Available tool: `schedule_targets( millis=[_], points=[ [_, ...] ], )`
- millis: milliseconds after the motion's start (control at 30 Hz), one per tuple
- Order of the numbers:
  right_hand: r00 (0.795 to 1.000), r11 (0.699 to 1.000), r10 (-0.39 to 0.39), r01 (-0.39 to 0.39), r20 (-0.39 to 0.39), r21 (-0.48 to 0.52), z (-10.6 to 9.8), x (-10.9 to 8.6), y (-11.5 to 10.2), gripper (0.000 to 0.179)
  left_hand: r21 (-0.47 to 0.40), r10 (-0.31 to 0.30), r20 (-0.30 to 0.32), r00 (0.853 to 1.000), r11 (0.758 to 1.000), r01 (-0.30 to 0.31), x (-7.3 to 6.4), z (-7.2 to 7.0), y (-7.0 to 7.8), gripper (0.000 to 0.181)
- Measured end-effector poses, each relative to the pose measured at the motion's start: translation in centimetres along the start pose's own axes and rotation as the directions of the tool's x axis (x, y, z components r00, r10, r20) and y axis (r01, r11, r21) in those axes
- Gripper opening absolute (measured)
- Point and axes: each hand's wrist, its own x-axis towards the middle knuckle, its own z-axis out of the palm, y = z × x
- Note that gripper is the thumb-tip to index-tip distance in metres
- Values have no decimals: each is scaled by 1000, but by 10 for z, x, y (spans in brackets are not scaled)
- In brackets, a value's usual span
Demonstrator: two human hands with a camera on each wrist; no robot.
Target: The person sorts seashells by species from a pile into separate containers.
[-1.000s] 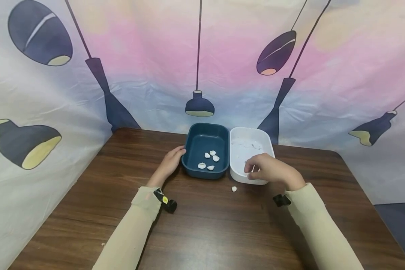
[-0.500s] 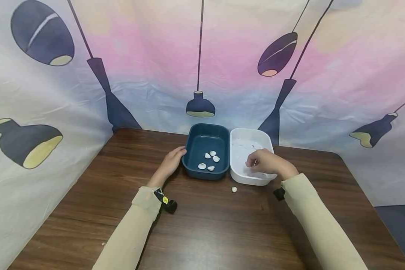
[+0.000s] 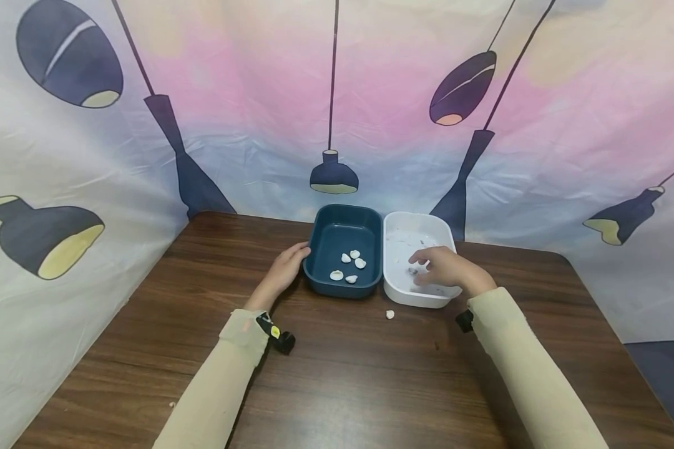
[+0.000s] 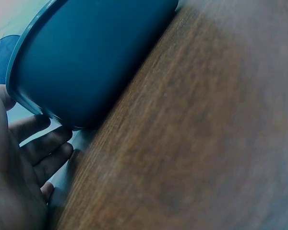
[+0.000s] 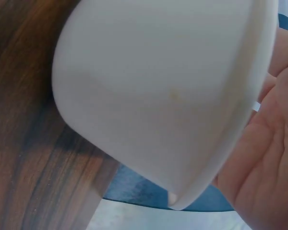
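Note:
My left hand [image 3: 283,269] rests against the left side of the dark blue tray [image 3: 307,274], fingers fairly straight. In the left wrist view, the fingertips [image 4: 62,136] meet the tray's outer wall and the thumb is beside its rim. Several small white shell-like pieces [image 3: 360,264] lie in that tray. Over the white tray [image 3: 390,288], my right hand [image 3: 446,268] reaches in from the right, thumb and fingers spread apart. A small greyish-white piece [image 3: 412,271] shows inside near the fingertips. In the right wrist view, the white tray's wall hides most of the fingers.
Both trays stand side by side on a brown wooden table [image 3: 337,374], close to a printed cloth [image 3: 247,125] at the back. One white piece [image 3: 390,315] lies on the table in front of the white tray. Small bits are scattered in the white tray.
My right hand has shifted slightly farther back over the white tray, and its thumb and fingers have parted, showing the small piece near them. The left hand has stayed put.

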Motion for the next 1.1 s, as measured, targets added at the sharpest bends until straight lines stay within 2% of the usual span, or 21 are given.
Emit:
schedule_targets(
  millis=[133, 367, 767, 967, 1100],
  points=[
    [1000, 1000, -16, 16, -17, -2, -2, -4, -5, 41, 5, 11, -3, 1000, 1000, -11, 0, 0, 1, 64],
    [993, 996, -86, 89, -83, 25, 4, -16, -16, 39, 12, 15, -7, 1000, 1000, -15, 1, 2, 0, 65],
    [967, 982, -181, 189, -180, 25, 20, -36, -38, 29, -2, -9, 0, 1000, 1000, 9, 0, 0, 0, 63],
    [943, 972, -231, 236, -241, -8, 28, -42, -44, 24, -1, 3, -2, 1000, 1000, -3, 1, 0, -1, 62],
    [937, 963, -258, 268, -233, 12, 33, -44, -48, 21, -1, 3, -5, 1000, 1000, -3, 0, 0, -1, 62]
  ],
)
